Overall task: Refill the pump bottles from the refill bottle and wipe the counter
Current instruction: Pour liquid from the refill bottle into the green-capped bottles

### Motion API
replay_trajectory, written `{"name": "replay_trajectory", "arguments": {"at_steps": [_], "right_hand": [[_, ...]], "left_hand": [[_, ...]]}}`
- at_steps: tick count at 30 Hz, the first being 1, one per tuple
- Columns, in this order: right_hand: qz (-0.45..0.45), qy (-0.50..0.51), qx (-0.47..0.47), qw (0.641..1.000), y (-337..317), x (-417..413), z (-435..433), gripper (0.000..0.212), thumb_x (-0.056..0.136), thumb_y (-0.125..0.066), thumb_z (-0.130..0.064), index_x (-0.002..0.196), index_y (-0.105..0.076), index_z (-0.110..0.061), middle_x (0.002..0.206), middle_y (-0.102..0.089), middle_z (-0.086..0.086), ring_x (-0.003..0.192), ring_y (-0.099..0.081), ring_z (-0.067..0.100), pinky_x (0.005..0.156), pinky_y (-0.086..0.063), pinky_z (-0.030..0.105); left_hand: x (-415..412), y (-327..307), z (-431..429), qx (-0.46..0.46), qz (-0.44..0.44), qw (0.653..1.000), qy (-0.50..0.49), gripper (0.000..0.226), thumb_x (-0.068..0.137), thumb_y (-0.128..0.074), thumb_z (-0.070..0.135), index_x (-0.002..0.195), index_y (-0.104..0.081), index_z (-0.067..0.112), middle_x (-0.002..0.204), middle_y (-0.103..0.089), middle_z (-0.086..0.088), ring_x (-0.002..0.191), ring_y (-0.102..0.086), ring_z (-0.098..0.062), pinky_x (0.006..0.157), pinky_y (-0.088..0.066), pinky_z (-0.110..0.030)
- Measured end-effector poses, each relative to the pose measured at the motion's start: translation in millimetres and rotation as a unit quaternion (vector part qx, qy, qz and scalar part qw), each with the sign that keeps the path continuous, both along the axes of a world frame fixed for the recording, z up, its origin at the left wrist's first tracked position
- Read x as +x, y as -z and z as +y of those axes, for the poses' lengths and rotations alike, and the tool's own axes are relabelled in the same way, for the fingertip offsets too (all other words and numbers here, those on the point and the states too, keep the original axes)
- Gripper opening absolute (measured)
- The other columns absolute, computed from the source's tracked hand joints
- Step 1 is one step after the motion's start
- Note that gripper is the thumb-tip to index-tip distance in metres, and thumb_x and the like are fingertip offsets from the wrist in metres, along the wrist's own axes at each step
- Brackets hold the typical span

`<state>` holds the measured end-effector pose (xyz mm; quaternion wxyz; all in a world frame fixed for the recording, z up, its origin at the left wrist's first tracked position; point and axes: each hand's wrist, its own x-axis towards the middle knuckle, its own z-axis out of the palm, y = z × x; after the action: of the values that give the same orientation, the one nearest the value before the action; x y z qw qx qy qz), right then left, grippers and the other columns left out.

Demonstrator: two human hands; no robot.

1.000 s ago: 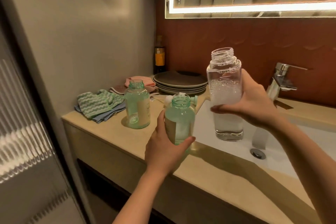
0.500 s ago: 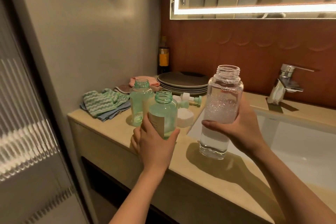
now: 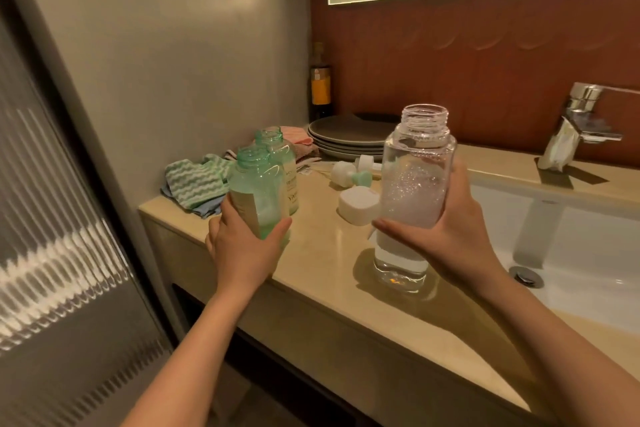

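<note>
Pump bottles, both green and uncapped, sit left of the sink [image 3: 571, 239]: the nearer green pump bottle [image 3: 258, 191] is gripped in the left hand [image 3: 242, 246], fingers [image 3: 277, 229] wrapped round its lower body, close to the desk's [image 3: 329, 253] front edge. The second green pump bottle [image 3: 284, 166] stands just behind it, with striped cloths [image 3: 192, 180] further left by the wall. A white cap [image 3: 358, 204] and pump heads [image 3: 349, 172] lie between the green bottles and the sink. The clear refill bottle [image 3: 414, 191], open-mouthed and upright, is clasped by the right hand [image 3: 450, 239], fingers curled round its middle, beside the sink's left rim. Bare desk stretches along the front edge.
</note>
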<state>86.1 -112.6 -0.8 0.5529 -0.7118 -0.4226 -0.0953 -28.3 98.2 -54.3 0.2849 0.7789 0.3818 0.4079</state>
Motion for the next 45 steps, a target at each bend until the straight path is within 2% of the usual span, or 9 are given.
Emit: {"name": "replay_trajectory", "arguments": {"at_steps": [8,11,15,18,21,28,35,37,45], "right_hand": [[0.009,-0.013,0.005,1.0,4,-1,0,0.084,0.049,-0.07,-0.064,0.117,-0.021,-0.056,0.125,-0.043,-0.014,0.106,-0.053,0.01,0.076,-0.051,0.016],[0.01,-0.015,0.005,1.0,5,0,-1,0.085,0.049,-0.071,-0.065,0.116,-0.019,-0.059,0.124,-0.043,-0.018,0.106,-0.052,0.008,0.077,-0.051,0.016],[0.005,-0.006,-0.008,1.0,8,3,-1,0.091,0.052,-0.074,-0.071,0.123,-0.019,-0.054,0.13,-0.045,-0.014,0.11,-0.053,0.011,0.083,-0.052,0.023],[0.011,0.001,-0.016,1.0,8,5,0,0.097,0.05,-0.071,-0.074,0.127,-0.018,-0.05,0.132,-0.044,-0.012,0.113,-0.052,0.013,0.084,-0.051,0.025],[0.014,0.006,-0.024,1.0,8,3,1,0.099,0.043,-0.064,-0.078,0.126,-0.016,-0.053,0.129,-0.042,-0.017,0.111,-0.051,0.011,0.082,-0.05,0.021],[0.031,0.004,-0.022,0.999,7,2,0,0.1,0.045,-0.069,-0.077,0.127,-0.023,-0.045,0.126,-0.046,-0.017,0.111,-0.052,0.012,0.087,-0.051,0.03],[0.027,-0.008,-0.028,0.999,1,1,6,0.091,0.047,-0.07,-0.073,0.122,-0.021,-0.055,0.117,-0.042,-0.034,0.101,-0.051,-0.006,0.081,-0.046,0.011],[0.016,-0.007,-0.033,0.999,1,1,6,0.093,0.046,-0.07,-0.07,0.122,-0.018,-0.056,0.115,-0.038,-0.039,0.101,-0.049,-0.008,0.077,-0.045,0.006],[0.006,0.006,-0.011,1.0,5,2,3,0.095,0.048,-0.068,-0.071,0.128,-0.023,-0.047,0.129,-0.047,-0.015,0.111,-0.053,0.008,0.084,-0.052,0.019]], "left_hand": [[0,4,28,-0.044,-0.041,0.998,0.024,0.098,0.068,-0.076,0.048,0.143,-0.022,0.017,0.137,-0.044,-0.008,0.131,-0.033,-0.03,0.106,-0.032,-0.052],[0,2,28,-0.058,-0.074,0.995,0.032,0.107,0.07,-0.079,0.039,0.148,-0.007,0.028,0.148,-0.032,-0.004,0.139,-0.018,-0.027,0.111,-0.023,-0.053],[3,-23,16,0.066,-0.106,0.992,-0.014,0.114,0.067,-0.079,0.043,0.149,-0.001,0.027,0.156,-0.012,0.0,0.143,-0.004,-0.02,0.116,-0.01,-0.048],[14,-58,12,0.185,-0.062,0.98,-0.04,0.106,0.068,-0.074,0.052,0.149,-0.013,0.018,0.152,-0.023,-0.004,0.138,-0.015,-0.023,0.114,-0.016,-0.047],[28,-96,17,0.241,0.078,0.967,-0.042,0.105,0.07,-0.067,0.063,0.148,-0.014,0.019,0.146,-0.035,-0.003,0.136,-0.026,-0.023,0.114,-0.011,-0.05],[59,-152,43,0.126,0.345,0.93,0.018,0.089,0.068,-0.073,0.058,0.137,-0.036,0.016,0.132,-0.052,-0.005,0.125,-0.045,-0.028,0.107,-0.025,-0.048],[79,-152,55,0.119,0.37,0.92,0.048,0.058,0.062,-0.077,0.055,0.101,-0.062,0.014,0.094,-0.063,-0.003,0.088,-0.06,-0.023,0.075,-0.052,-0.035],[81,-148,50,0.132,0.365,0.92,0.048,0.06,0.062,-0.078,0.053,0.106,-0.062,0.015,0.1,-0.063,-0.003,0.091,-0.059,-0.024,0.076,-0.053,-0.037],[83,-148,12,0.197,0.366,0.902,0.122,0.076,0.061,-0.078,0.056,0.125,-0.056,0.02,0.122,-0.06,-0.003,0.107,-0.057,-0.025,0.085,-0.053,-0.042]]}}
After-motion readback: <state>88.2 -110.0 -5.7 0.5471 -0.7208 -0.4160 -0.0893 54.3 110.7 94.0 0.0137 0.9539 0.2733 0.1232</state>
